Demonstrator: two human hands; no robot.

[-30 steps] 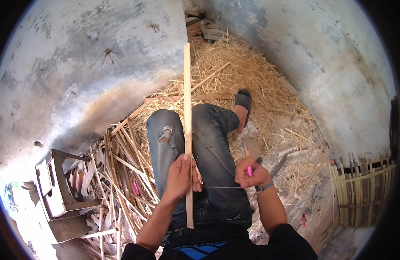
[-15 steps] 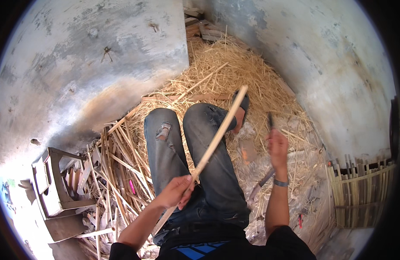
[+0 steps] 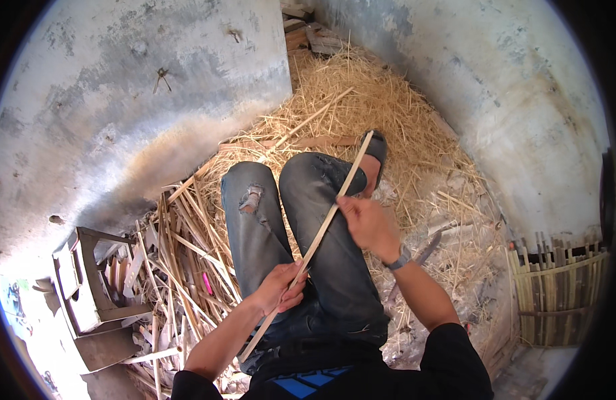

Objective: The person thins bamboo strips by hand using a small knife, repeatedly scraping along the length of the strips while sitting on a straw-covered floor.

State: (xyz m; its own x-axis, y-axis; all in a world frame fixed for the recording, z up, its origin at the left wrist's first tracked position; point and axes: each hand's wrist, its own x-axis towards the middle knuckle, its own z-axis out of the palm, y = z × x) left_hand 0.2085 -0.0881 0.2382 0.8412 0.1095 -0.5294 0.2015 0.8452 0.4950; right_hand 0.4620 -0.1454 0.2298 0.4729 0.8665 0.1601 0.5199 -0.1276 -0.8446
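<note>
A long, pale bamboo strip (image 3: 318,235) slants across my lap, its upper end by my sandalled foot (image 3: 373,157) and its lower end near my waist. My left hand (image 3: 279,289) grips it low down, fingers wrapped round. Farther up, my right hand (image 3: 373,225) is closed with thumb and finger on the strip; its other fingers are hidden under the back of the hand. No knife shows at that hand now. On the floor beside my right thigh lies a long dark blade-like tool (image 3: 428,250), partly behind my forearm.
Loose straw (image 3: 361,87) covers the floor ahead, between two stained walls (image 3: 501,87). Cut strips (image 3: 178,253) are heaped at my left beside a wooden frame (image 3: 88,287). A woven bamboo basket (image 3: 558,297) stands at the right wall. A pink object (image 3: 207,283) lies among the strips.
My right hand, earlier off to the right with a small dark knife-like thing, has come left onto the strip. The strip has turned, showing a narrower face. My left hand keeps its hold.
</note>
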